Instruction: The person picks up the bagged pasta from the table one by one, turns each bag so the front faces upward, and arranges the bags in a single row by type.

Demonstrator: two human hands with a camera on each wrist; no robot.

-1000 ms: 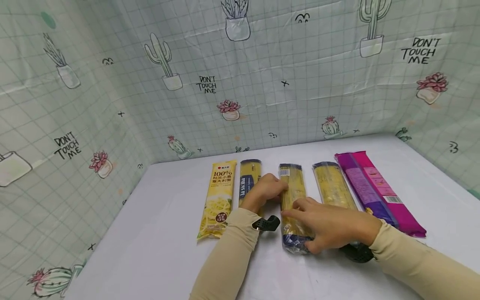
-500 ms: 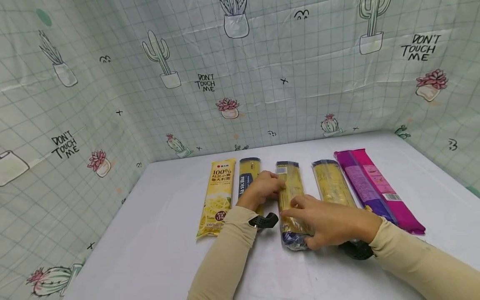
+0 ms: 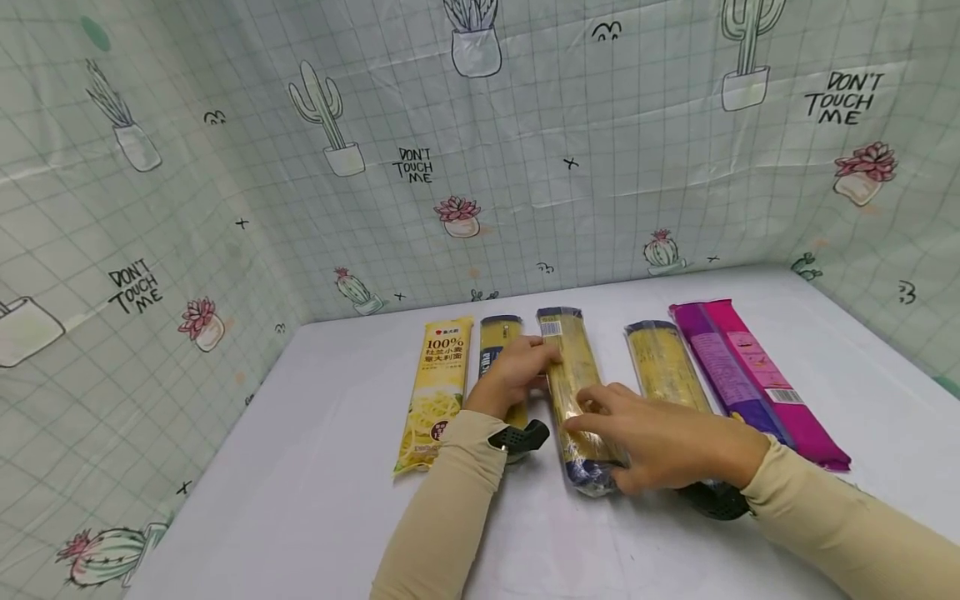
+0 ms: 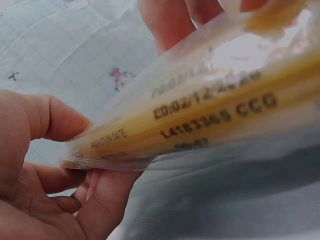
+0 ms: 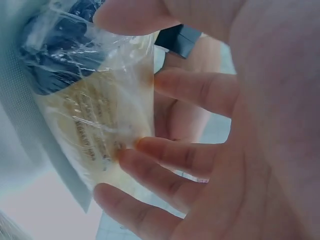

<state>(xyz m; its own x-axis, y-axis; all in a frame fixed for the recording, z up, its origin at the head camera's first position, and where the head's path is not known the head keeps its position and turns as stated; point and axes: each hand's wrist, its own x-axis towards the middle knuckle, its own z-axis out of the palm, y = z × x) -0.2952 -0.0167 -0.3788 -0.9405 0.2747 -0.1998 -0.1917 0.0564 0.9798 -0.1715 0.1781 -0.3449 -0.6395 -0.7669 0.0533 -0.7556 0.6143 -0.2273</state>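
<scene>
Pasta pack (image 3: 574,360) swung leftward | left grip (image 3: 516,372) pinches it | right grip (image 3: 660,440) spread, touching it

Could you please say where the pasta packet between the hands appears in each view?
Head: the pasta packet, right of centre.
Left wrist: the packet crosses from lower left to upper right.
Right wrist: the packet, left of centre.
Shared landmark: the right hand, topmost in left wrist.

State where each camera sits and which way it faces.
Head: worn on the head, facing forward and down at the middle pack of five; left hand, right hand and sleeves show.
Left wrist: worn there, facing the pack's print; left hand and right fingers show.
Right wrist: worn there, facing the pack's dark end; right hand shows, part of the left behind.
All share the pack.
</scene>
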